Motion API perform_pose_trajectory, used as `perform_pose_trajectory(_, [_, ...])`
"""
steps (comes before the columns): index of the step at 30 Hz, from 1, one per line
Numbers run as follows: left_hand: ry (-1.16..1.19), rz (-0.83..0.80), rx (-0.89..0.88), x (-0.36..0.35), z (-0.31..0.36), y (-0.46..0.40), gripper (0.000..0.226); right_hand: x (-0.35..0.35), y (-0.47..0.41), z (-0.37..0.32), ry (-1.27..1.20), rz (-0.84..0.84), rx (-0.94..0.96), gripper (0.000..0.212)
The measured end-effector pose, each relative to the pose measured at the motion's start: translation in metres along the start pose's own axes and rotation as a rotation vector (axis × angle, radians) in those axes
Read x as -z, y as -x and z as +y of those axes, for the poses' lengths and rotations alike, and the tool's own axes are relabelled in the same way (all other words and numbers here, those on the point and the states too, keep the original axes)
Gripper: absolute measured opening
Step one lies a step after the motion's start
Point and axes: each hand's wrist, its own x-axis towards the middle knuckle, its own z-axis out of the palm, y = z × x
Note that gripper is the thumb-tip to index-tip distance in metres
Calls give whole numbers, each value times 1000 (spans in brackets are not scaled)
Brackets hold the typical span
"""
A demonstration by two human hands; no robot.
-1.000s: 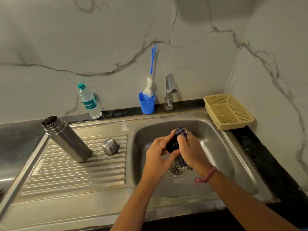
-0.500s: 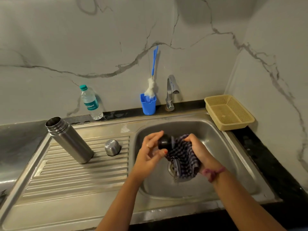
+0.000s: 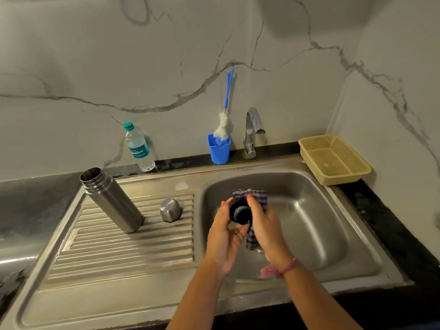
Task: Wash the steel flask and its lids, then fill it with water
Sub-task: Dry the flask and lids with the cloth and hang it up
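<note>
The open steel flask [image 3: 112,201] stands upright on the ribbed drainboard [image 3: 123,246], left of the sink basin [image 3: 309,210]. Its steel cup lid [image 3: 169,210] sits upside down beside it. Over the basin, my left hand [image 3: 223,236] holds the black inner lid [image 3: 239,213] by its rim. My right hand [image 3: 264,225] grips a checked cloth [image 3: 256,198] that wraps behind the black lid, with the thumb on the lid's edge. The cloth's tail hangs down between my hands.
A tap [image 3: 252,132] stands behind the basin, with no water running. A blue holder with a bottle brush [image 3: 220,144] and a plastic water bottle [image 3: 139,148] stand against the marble wall. A beige perforated basket [image 3: 333,160] sits on the dark counter at right.
My right hand pulled the cloth away from the black lid, then brought it back up behind it. My left hand turned the lid so its face points towards me.
</note>
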Motion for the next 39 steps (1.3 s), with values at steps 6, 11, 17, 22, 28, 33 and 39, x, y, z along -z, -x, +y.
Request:
perform_pose_trajectory(6, [-104, 57, -1, 8, 11, 1, 27, -16, 10, 14, 113, -103, 335, 28])
perform_pose_trajectory(11, [-66, 99, 59, 17, 15, 5, 34, -12, 8, 23, 307, -225, 587, 38])
perform_pose_trajectory(17, [4, 15, -26, 18, 21, 9, 33, -31, 16, 15, -97, -5, 199, 21])
perform_pose_trajectory(22, [-14, 8, -17, 21, 30, 7, 25, -32, 10, 30, 359, -88, 676, 42])
perform_pose_trajectory(28, [88, 12, -1, 22, 29, 6, 31, -42, 11, 21, -141, -106, 303, 33])
perform_pose_trajectory(33, [136, 0, 20, 24, 35, 4, 26, -42, 12, 26, 438, -82, 749, 46])
perform_pose_trajectory(39, [170, -1, 20, 25, 35, -1, 35, -45, 10, 21, 105, -27, 460, 37])
